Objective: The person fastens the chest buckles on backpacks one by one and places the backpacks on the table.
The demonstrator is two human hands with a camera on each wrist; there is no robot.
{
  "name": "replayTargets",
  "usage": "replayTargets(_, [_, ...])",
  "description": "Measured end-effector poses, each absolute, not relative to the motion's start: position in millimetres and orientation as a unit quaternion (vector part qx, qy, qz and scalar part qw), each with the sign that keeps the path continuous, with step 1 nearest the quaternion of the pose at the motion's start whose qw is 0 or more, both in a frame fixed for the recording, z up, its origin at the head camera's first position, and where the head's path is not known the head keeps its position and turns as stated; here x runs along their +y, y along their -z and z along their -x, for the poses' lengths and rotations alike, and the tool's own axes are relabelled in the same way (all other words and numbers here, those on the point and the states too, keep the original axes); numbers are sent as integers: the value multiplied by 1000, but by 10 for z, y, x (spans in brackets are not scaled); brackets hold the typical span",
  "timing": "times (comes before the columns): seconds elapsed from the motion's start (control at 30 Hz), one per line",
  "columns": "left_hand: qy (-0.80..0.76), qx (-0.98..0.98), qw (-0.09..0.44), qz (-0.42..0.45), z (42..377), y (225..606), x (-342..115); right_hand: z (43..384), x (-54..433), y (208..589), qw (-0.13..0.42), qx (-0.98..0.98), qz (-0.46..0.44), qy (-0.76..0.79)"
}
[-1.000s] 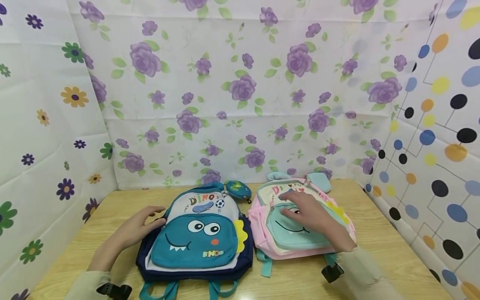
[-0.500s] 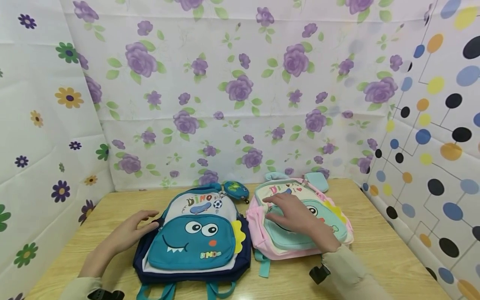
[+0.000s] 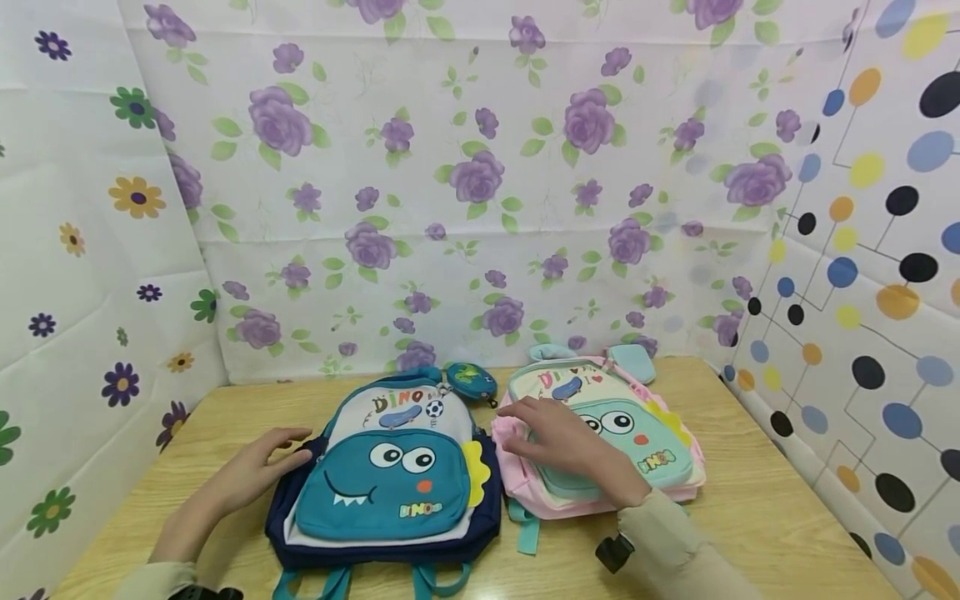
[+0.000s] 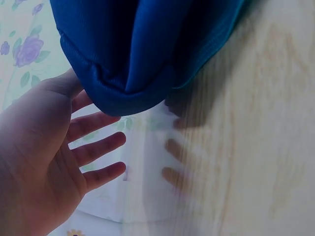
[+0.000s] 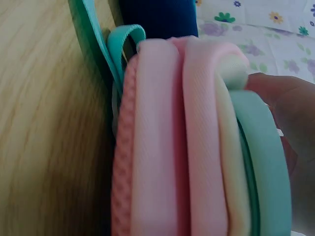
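A blue backpack [image 3: 386, 483] with a teal dinosaur-face pocket lies front up on the wooden table. My left hand [image 3: 251, 471] is at its left side, thumb close to the navy edge; the left wrist view shows this hand [image 4: 54, 142] with its fingers spread beside the blue fabric [image 4: 133, 59]. To the right lies a pink and mint backpack [image 3: 660, 467] with a similar face. My right hand [image 3: 558, 437] is over its left part, fingers extended toward the gap between the bags. In the right wrist view, the pink side [image 5: 157, 147] hides much of that hand [image 5: 295, 108].
A small teal pouch [image 3: 471, 380] hangs from the blue backpack's top, and a pale mint pouch [image 3: 632, 363] lies by the pink one. Straps [image 3: 442, 575] stick out toward the front of the table [image 3: 780, 517]. Patterned cloth walls [image 3: 480, 275] enclose the back and sides.
My right hand has moved left across the pink backpack, from its dinosaur face to its left edge. My left hand has shifted only slightly left, along with the view. Both backpacks stay in place.
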State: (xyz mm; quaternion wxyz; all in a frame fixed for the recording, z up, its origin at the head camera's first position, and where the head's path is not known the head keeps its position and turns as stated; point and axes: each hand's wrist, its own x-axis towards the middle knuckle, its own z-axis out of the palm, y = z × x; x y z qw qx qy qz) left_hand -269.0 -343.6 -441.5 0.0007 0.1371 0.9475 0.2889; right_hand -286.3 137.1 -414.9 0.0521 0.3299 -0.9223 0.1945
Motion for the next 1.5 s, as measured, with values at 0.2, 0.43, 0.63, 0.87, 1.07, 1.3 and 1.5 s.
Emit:
replayTargets(0.2, [-297,945,9,-137,2683,4455,-3448,2868,1232,4182,34,-923,-338,-180])
replayTargets(0.43, [-298,945,20,-134,2700,4491,-3495,2854,1019,4191,11,-928,-340,-150])
replayTargets(0.63, [-293,944,22,-148,2741,4516,-3489,2841,860,4192,6,-926,-355,-130])
replayTargets(0.87, [-301,945,78,-102,2726,4537,-3487,2807,689,4201,-9,-926,-362,-106])
replayTargets(1.07, [-297,947,81,-91,2736,4519,-3434,2801,624,4240,-30,-927,-355,-114])
replayTargets(1.3, [-290,949,83,-91,2739,4471,-3389,2748,576,4226,-71,-923,-351,-141])
replayTargets(1.5, [-286,951,76,-87,2739,4427,-3365,2727,548,4218,-87,-927,-340,-135])
